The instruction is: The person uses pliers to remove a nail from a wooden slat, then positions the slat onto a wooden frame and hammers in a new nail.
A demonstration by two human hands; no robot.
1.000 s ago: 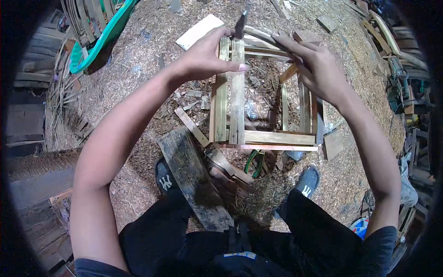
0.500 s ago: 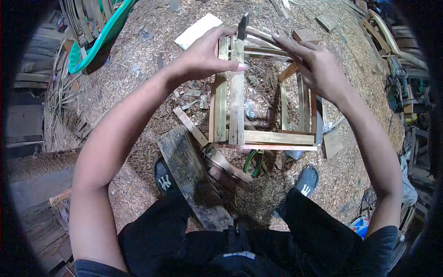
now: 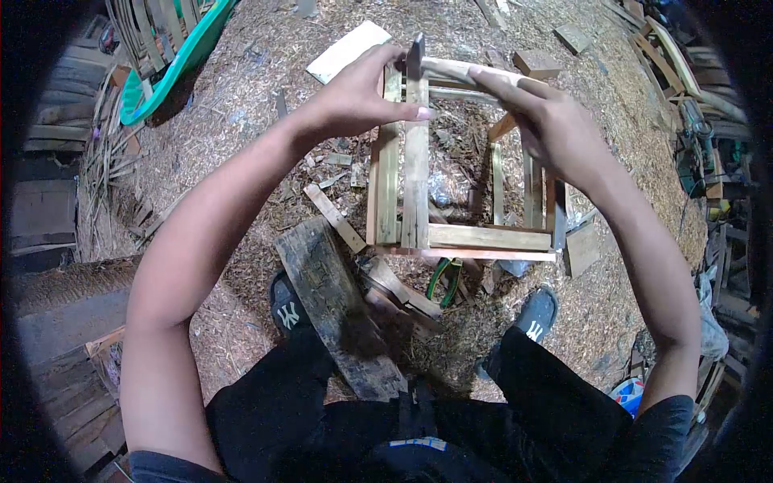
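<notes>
A small wooden frame (image 3: 491, 237) made of slats stands in front of me. My left hand (image 3: 366, 92) grips its upper left corner, thumb lying across a pale slat (image 3: 415, 169) and fingertips at the far end. In my right hand (image 3: 555, 121) is a hammer (image 3: 415, 56), its wooden handle running left from my fingers. The dark hammer head is right at the far end of the pale slat, close to my left fingertips.
A thick weathered plank (image 3: 326, 298) lies between my feet beside green-handled pliers (image 3: 443, 282). Wood offcuts (image 3: 334, 217) and shavings cover the ground. At the upper left is a green curved object (image 3: 181, 68); stacked wood lines both sides.
The hammer head has shifted slightly left and away from me, with my right hand tilting a little. My left hand keeps its grip on the frame.
</notes>
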